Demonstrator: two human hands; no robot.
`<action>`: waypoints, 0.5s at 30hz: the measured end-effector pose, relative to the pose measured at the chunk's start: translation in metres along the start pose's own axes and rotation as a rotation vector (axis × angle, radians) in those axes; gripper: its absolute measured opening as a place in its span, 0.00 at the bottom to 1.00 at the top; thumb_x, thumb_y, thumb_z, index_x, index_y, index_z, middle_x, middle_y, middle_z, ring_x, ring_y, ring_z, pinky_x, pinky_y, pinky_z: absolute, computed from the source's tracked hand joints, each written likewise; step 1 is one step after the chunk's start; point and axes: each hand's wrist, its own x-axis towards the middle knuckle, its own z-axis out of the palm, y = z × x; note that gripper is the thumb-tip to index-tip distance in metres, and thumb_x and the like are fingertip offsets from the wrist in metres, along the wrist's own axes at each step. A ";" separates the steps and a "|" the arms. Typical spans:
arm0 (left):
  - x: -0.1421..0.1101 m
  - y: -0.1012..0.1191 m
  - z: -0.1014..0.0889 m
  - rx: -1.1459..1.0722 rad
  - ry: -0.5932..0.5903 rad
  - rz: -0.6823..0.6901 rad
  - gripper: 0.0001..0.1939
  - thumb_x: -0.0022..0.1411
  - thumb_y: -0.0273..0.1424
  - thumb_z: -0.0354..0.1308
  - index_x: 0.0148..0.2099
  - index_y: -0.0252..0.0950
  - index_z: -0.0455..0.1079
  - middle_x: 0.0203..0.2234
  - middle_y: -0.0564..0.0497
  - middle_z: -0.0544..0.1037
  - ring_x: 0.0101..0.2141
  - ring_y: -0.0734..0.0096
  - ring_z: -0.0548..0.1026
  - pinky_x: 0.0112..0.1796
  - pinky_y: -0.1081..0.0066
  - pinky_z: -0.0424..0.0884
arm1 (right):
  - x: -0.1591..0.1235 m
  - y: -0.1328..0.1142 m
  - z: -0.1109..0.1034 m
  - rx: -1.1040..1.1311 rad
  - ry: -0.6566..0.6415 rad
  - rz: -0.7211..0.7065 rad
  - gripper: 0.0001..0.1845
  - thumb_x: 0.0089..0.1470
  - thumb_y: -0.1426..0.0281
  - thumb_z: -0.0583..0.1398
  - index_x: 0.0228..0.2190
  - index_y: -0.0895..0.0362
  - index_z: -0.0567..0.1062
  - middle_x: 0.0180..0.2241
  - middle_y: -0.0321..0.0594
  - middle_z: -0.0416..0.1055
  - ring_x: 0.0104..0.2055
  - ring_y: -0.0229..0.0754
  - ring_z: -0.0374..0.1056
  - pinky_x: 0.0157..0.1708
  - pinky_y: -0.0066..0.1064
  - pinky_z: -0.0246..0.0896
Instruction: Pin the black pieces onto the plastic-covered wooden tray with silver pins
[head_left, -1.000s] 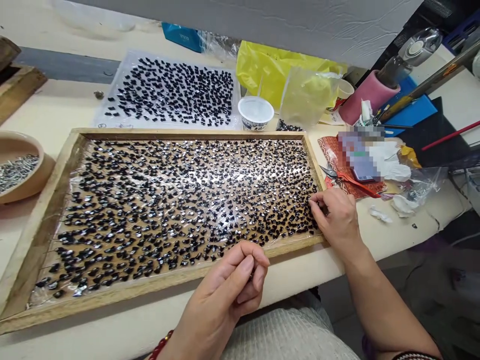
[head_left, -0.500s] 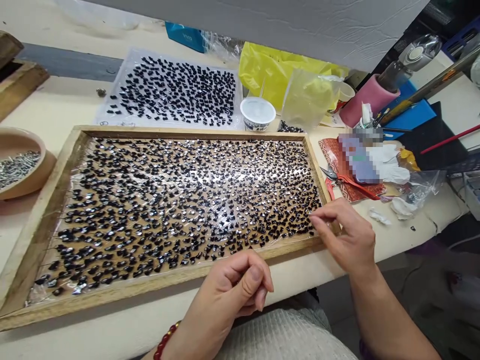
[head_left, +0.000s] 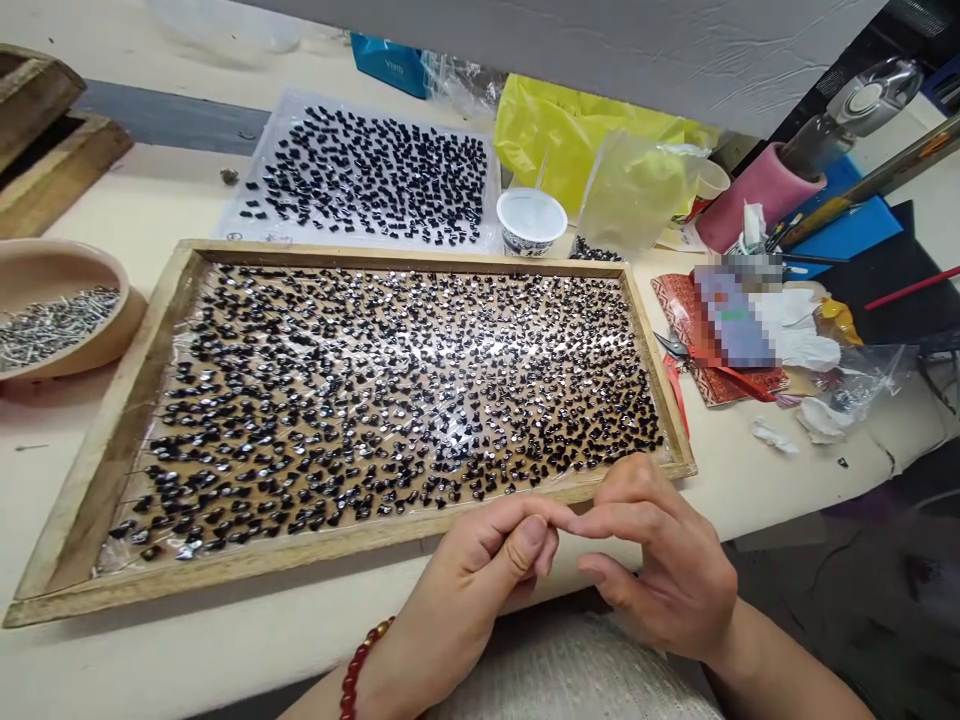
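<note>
My left hand (head_left: 491,575) is closed in front of the wooden tray (head_left: 285,573), thumb pressed on the bent fingers. Whatever it might hold is hidden. Beside it, my right hand (head_left: 660,560) has its thumb apart from its curved fingers, with no object visible between them. The right index fingertip meets the left index fingertip. Behind both hands lies the shallow tray, lined with clear film and covered with rows of small glossy black pieces (head_left: 420,400). Thin pins stick out of some pieces along the left side.
A bowl of metal pins (head_left: 120,330) stands at left. Behind the tray are a white sheet with matte black pieces (head_left: 382,180), a paper cup (head_left: 531,222) and a yellow bag (head_left: 570,130). Red-handled pliers (head_left: 720,368) and a phone (head_left: 735,318) lie at right.
My right hand has moved left and down from the tray's right corner to meet my left hand. Its thumb and index finger have parted. The view has shifted slightly.
</note>
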 end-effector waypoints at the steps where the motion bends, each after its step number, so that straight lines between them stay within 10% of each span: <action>1: 0.000 0.000 0.000 -0.041 -0.005 -0.020 0.14 0.67 0.42 0.59 0.41 0.37 0.76 0.23 0.56 0.65 0.25 0.73 0.57 0.25 0.73 0.52 | -0.001 0.001 -0.001 -0.004 0.007 0.002 0.12 0.56 0.75 0.59 0.43 0.57 0.73 0.31 0.39 0.71 0.34 0.40 0.66 0.34 0.35 0.63; 15: 0.001 -0.002 0.007 -0.258 -0.076 -0.123 0.17 0.65 0.44 0.61 0.34 0.37 0.64 0.21 0.61 0.57 0.21 0.77 0.48 0.22 0.74 0.46 | 0.002 -0.004 0.012 0.042 0.054 -0.038 0.05 0.58 0.71 0.62 0.37 0.59 0.73 0.28 0.38 0.69 0.32 0.37 0.65 0.33 0.32 0.63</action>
